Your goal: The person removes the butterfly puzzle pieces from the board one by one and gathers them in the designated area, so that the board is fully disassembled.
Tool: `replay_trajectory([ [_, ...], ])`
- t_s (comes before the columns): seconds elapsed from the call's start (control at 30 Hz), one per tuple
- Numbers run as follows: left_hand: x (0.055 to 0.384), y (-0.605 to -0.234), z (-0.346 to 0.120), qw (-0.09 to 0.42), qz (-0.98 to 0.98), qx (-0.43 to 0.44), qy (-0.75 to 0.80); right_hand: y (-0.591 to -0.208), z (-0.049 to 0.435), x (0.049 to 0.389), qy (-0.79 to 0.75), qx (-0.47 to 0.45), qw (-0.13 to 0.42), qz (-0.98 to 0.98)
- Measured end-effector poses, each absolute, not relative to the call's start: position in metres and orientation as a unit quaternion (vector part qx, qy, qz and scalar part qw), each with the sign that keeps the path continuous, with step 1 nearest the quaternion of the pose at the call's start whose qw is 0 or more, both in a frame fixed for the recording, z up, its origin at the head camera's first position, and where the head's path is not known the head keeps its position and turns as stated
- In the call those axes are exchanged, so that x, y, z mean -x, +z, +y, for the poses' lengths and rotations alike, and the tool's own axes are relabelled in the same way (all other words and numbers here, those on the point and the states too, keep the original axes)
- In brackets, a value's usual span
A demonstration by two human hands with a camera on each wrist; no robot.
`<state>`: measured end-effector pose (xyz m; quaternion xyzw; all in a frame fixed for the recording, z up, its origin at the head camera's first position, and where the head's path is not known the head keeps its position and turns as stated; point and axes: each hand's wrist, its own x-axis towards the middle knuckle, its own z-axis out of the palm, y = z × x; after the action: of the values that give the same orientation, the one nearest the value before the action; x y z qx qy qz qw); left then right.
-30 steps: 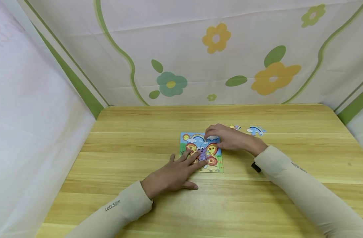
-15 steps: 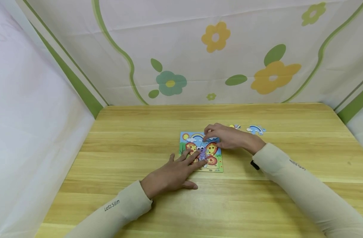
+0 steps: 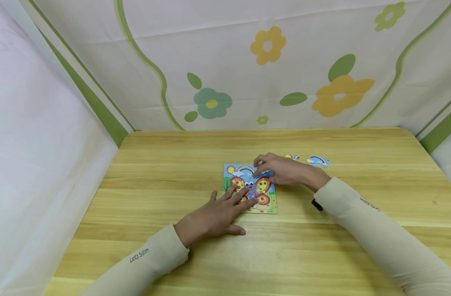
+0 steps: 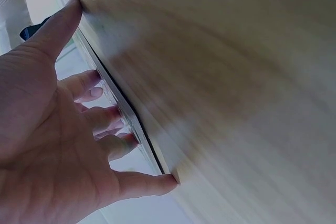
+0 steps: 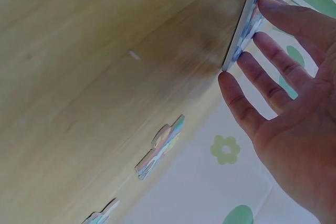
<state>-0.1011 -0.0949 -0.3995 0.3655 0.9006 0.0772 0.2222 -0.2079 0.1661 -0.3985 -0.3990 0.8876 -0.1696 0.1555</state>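
A square jigsaw puzzle board [image 3: 265,209] with a butterfly picture lies on the wooden table in the head view. My left hand [image 3: 216,213] rests on its lower left part, fingers spread; the thumb lies on the table in front. In the left wrist view, the left hand [image 4: 58,124] has its middle fingertips on the board and its little finger on the table. My right hand [image 3: 282,170] arches over the board's upper right corner, hiding part of the picture. Seen from the right wrist, the right hand [image 5: 294,93] touches the board [image 5: 247,30] with loosely extended fingers and thumb.
Two loose puzzle pieces lie behind the right wrist: a rainbow piece [image 3: 318,161] and a smaller colourful piece [image 3: 292,157], partly hidden by the hand. A white cloth wall [image 3: 225,61] printed with flowers rises behind the wooden table [image 3: 166,164], with another at the left.
The right fingertips have shifted slightly toward the near side on the board. The left hand stays where it was, and the loose pieces have not moved.
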Motion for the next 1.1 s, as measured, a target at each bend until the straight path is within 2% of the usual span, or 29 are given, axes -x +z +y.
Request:
replay_trajectory([
  [0.4, 0.1006, -0.3979, -0.0954, 0.220, 0.900, -0.367, 0.081, -0.3969, 0.1645, 0.2073, -0.176, 0.397, 0.157, 0.887],
  [0.83, 0.1010, -0.3978, -0.0949, 0.225, 0.900, -0.365, 0.082, -0.3972, 0.1618, 0.2028, -0.138, 0.411, 0.124, 0.893],
  [1.1, 0.1012, -0.3976, -0.0949, 0.228, 0.899, -0.363, 0.084, -0.3974, 0.1602, 0.2018, -0.132, 0.406, 0.127, 0.895],
])
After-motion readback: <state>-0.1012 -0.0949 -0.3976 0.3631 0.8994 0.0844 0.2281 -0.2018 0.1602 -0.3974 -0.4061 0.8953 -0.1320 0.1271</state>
